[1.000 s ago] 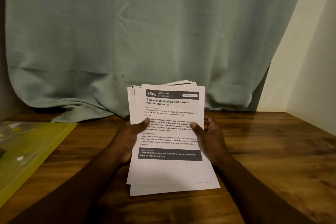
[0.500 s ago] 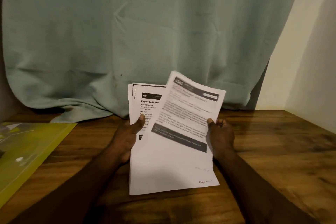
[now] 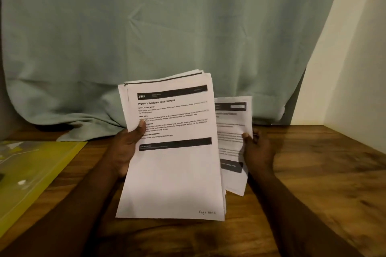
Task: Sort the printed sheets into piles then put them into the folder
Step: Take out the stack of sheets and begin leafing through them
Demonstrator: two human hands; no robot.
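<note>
green curtain (image 3: 167, 27) across the back, pale wall (image 3: 344, 69) at right. wood table (image 3: 313, 183), open wood right of the hands. yellow folder (image 3: 37, 173) flat at left edge, contents unclear. stack of sheets (image 3: 173, 177) held up mid-table, gripped by left hand (image 3: 125, 148). single sheet (image 3: 231, 131) just right, partly behind the stack, pinched by right hand (image 3: 259, 150).

Open table (image 3: 325, 173) runs from three to five o'clock of the held stack (image 3: 173, 173) and loose sheet (image 3: 231, 131), whereas the yellow folder (image 3: 35, 173) blocks nine o'clock, the curtain (image 3: 167, 37) closes twelve and the wall (image 3: 355, 69) hems in two o'clock.
</note>
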